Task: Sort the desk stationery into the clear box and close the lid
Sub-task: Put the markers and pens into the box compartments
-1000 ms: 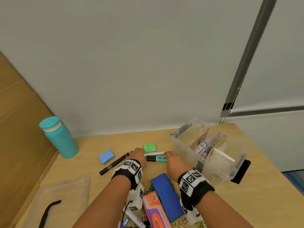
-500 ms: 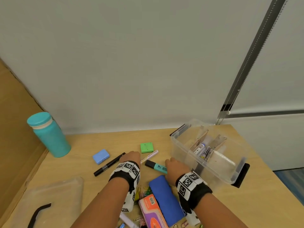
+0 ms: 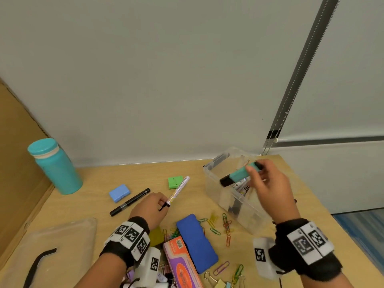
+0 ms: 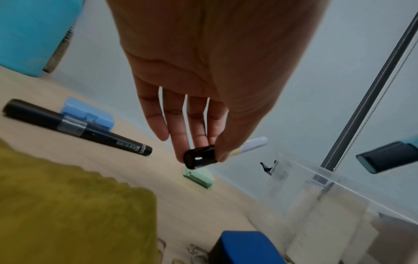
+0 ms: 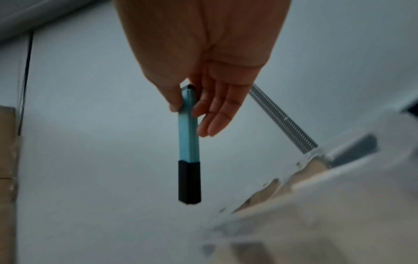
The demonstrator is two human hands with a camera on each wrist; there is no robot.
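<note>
My right hand (image 3: pixel 255 173) pinches a teal highlighter (image 3: pixel 239 175) with a black cap (image 5: pixel 189 182) between thumb and fingers, tilted above the clear box (image 3: pixel 214 192) at the right. Several markers lie inside that box between cardboard dividers. My left hand (image 3: pixel 163 203) pinches the black-capped end of a white marker (image 3: pixel 179 189) just over the desk; the cap (image 4: pixel 200 159) fills the left wrist view. A black marker (image 3: pixel 130 202), a blue eraser (image 3: pixel 120 192) and a green sharpener (image 3: pixel 175 182) lie on the desk beyond the left hand.
The clear lid (image 3: pixel 47 252) with a black latch lies at the front left. A teal bottle (image 3: pixel 55 166) stands far left by a cardboard panel. A blue board eraser (image 3: pixel 196 240), an orange staples box (image 3: pixel 180 265), several paper clips (image 3: pixel 225 225) and binder clips crowd the front.
My right hand lifted the teal highlighter off the desk and carried it right, over the clear box. My left hand took hold of the white marker's capped end and drew back slightly.
</note>
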